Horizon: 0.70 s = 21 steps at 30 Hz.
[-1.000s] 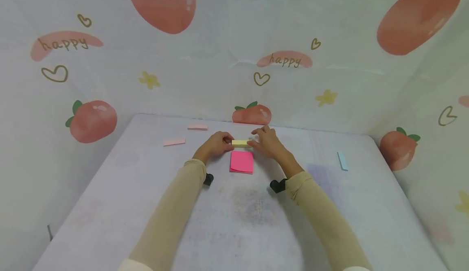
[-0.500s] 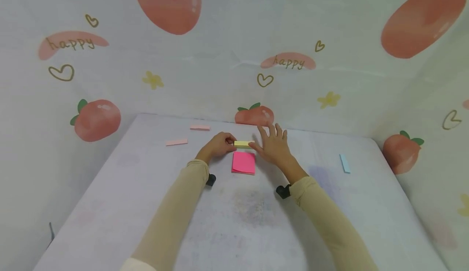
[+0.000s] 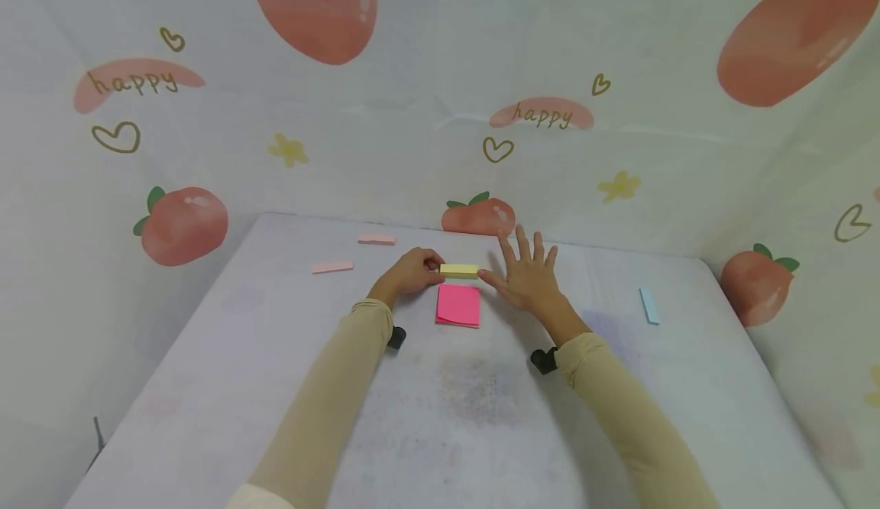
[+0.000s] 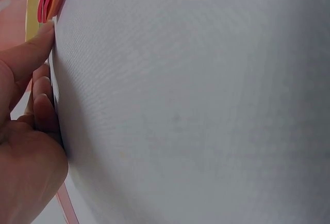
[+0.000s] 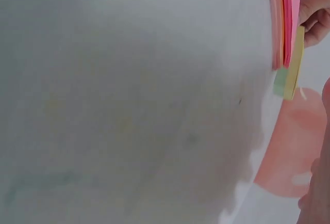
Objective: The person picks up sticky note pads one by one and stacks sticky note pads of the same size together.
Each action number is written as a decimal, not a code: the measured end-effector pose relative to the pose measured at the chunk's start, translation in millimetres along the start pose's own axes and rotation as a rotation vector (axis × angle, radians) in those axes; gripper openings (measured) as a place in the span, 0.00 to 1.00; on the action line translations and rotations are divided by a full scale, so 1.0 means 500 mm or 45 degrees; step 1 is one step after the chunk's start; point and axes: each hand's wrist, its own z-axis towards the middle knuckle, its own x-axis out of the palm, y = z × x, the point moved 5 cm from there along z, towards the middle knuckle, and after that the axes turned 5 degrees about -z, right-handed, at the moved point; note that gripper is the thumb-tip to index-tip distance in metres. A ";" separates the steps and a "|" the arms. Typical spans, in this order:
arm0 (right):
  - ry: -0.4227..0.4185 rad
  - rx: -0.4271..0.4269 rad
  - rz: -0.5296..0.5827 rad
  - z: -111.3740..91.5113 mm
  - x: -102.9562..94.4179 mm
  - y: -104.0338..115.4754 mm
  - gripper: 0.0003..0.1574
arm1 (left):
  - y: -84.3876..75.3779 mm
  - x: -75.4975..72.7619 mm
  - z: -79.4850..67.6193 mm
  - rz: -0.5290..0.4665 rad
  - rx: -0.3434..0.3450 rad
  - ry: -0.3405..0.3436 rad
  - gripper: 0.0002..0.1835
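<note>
A narrow yellow sticky-note pad lies across the far middle of the table, with a pale green layer beneath it. My left hand grips the pad's left end between thumb and curled fingers. At the other end is my right hand, fingers spread and straight, the thumb tip right at the pad's end. Just in front lies a stack of square sticky notes, bright pink on top; the right wrist view shows orange and paler pink layers in it. The stack's top sheet curls slightly at its front edge.
Two pale pink strips, a nearer one and a farther one, lie left of my left hand. A light blue strip lies far right on the white table. A fruit-printed backdrop rises behind the table's back edge.
My right hand has moved right along the yellow pad to its end, and its fingers have straightened and spread. The left hand keeps its hold. The head view has shifted slightly.
</note>
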 end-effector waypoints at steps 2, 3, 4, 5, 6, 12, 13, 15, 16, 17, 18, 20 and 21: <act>0.002 0.008 0.005 -0.002 0.001 -0.010 0.62 | 0.001 0.000 0.002 0.001 -0.007 0.000 0.19; 0.004 0.015 0.007 -0.003 0.001 -0.016 0.62 | 0.002 0.000 0.003 0.002 -0.009 0.000 0.19; 0.004 0.019 0.009 -0.005 0.001 -0.021 0.61 | 0.003 0.000 0.003 0.001 -0.014 -0.001 0.19; 0.006 0.024 0.013 -0.008 -0.001 -0.025 0.61 | 0.003 0.000 0.004 -0.002 -0.017 0.000 0.19; 0.008 0.027 0.018 -0.011 -0.002 -0.030 0.61 | 0.003 0.000 0.004 -0.003 -0.019 0.000 0.19; 0.022 0.049 0.039 -0.025 -0.006 -0.061 0.61 | 0.005 0.002 0.006 0.007 -0.018 -0.001 0.20; 0.021 0.051 0.043 -0.026 -0.006 -0.067 0.62 | 0.005 0.003 0.006 0.007 -0.015 0.000 0.20; 0.021 0.061 0.049 -0.029 -0.005 -0.079 0.62 | 0.006 0.003 0.007 0.008 -0.010 0.004 0.20; 0.020 0.065 0.051 -0.031 -0.006 -0.085 0.62 | 0.006 0.003 0.007 0.007 -0.011 0.005 0.20; 0.021 0.069 0.052 -0.033 -0.006 -0.091 0.62 | 0.006 0.003 0.007 0.003 -0.012 0.005 0.20; 0.019 0.074 0.050 -0.034 -0.007 -0.097 0.63 | 0.006 0.003 0.008 0.000 -0.014 0.005 0.20; 0.021 0.084 0.050 -0.039 -0.009 -0.109 0.63 | 0.007 0.003 0.009 -0.004 -0.016 0.005 0.20; 0.021 0.088 0.051 -0.041 -0.010 -0.115 0.63 | 0.007 0.003 0.009 -0.006 -0.015 0.006 0.20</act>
